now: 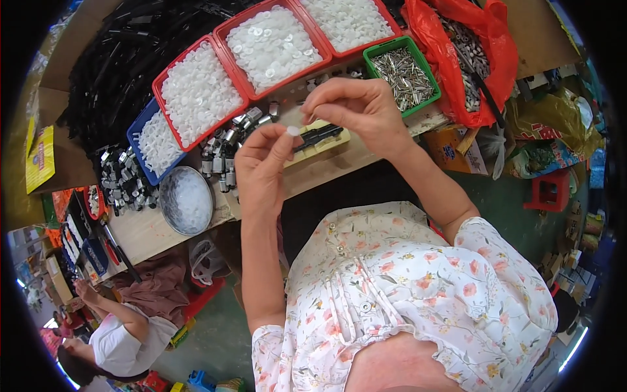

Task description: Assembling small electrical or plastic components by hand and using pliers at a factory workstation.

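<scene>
Fingers first: my left hand (261,166) has its thumb and first finger pinched shut on a small white disc (293,130), and the disc sticks out just past the tips, up in the air above the worktop (147,228). My right hand (359,108) is just beside it, a bit higher, with its fingers pressed together too. I think they hold a thin little metal pin, but it is too small to be sure. The two hands are close but not touching. To do this bit well, I think I should keep the disc flat and still, hold it only by its edge so the middle stays free, and bring the right hand in slowly and straight. A hard squeeze could make the disc pop out and fall. Right under my hands a black part (318,135) lies on a yellow block (321,145). Behind it are red trays (271,46) full of more white discs, a blue tray (155,140), a green tray (401,75) of shiny metal pins, and a round tin (186,200) at my left. Small silver and black pieces (225,147) sit between the trays and my hands.
</scene>
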{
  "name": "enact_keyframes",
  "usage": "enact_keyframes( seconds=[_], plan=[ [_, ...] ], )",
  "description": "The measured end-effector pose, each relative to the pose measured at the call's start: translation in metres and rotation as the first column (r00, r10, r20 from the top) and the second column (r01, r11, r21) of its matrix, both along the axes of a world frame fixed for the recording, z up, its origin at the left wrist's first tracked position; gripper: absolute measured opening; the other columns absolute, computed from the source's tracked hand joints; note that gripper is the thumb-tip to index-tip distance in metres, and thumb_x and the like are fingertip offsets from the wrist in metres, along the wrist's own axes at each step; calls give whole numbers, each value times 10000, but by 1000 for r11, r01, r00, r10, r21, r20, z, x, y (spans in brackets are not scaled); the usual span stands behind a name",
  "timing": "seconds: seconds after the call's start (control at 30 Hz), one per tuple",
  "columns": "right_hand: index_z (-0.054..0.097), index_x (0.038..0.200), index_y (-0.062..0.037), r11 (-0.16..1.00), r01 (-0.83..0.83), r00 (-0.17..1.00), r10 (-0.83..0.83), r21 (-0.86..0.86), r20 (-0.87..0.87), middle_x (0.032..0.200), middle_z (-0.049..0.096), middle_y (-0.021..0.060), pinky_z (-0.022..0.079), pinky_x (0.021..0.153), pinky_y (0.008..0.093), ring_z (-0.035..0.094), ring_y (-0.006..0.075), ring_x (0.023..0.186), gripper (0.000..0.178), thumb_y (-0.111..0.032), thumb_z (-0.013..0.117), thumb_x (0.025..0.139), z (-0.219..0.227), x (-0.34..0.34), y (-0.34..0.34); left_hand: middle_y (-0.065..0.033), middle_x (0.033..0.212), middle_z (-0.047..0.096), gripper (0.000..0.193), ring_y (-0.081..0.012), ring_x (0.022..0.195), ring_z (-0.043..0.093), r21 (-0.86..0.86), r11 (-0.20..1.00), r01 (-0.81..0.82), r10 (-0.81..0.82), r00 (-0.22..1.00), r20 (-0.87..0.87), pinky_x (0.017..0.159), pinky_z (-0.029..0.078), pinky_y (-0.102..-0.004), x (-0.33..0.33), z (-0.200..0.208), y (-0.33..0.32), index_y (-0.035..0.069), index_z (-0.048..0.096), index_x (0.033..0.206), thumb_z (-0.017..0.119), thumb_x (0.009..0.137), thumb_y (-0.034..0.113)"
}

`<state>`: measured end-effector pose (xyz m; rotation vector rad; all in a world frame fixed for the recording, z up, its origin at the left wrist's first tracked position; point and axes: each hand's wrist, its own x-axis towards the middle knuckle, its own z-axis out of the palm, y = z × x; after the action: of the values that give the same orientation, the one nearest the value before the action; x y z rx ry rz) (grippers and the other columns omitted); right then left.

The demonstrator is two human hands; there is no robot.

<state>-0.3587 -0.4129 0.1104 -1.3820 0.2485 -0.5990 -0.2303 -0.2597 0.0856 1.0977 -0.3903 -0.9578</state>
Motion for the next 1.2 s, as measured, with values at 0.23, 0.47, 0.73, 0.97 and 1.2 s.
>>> enact_keyframes(
  seconds=[0.23,0.47,0.73,0.97,1.2],
  plan=[
    [702,934,48,998,-54,998,54,-42,-12,953,698,98,531,810,274,656,150,894,60,31,662,892,-19,-3,5,-46,902,702,147,-88,786,633,-24,999,21,-25,981,-190,683,453,-192,-18,-10,-1,3,676,1010,718,905,97],
    [712,919,37,975,-49,998,39,-216,-50,918,704,87,509,787,286,647,148,872,72,-15,700,869,-21,-7,4,-36,885,695,142,-89,783,632,-24,999,44,-48,973,-224,671,452,-205,-23,-12,-3,9,676,1008,713,909,104],
    [696,966,14,842,102,990,-139,-529,-30,910,703,95,530,751,300,670,188,839,169,22,739,802,-22,-9,21,-26,861,693,138,-84,753,621,3,994,-113,107,928,-356,648,442,-200,-33,-15,8,25,667,1017,697,926,123],
    [665,923,19,784,42,998,-61,-619,-9,873,674,104,517,701,309,657,232,800,135,52,712,801,-26,-2,28,-26,924,674,201,-67,774,605,9,985,-170,170,979,-110,663,448,-191,-39,-19,20,8,661,1045,748,872,63],
    [641,912,19,871,-132,990,94,-474,-104,876,666,92,495,742,332,631,229,823,91,16,693,836,-28,-5,24,7,938,618,269,-51,783,550,24,993,-112,96,930,355,662,419,-181,-31,-21,27,16,678,1062,779,814,-5]
  ],
)
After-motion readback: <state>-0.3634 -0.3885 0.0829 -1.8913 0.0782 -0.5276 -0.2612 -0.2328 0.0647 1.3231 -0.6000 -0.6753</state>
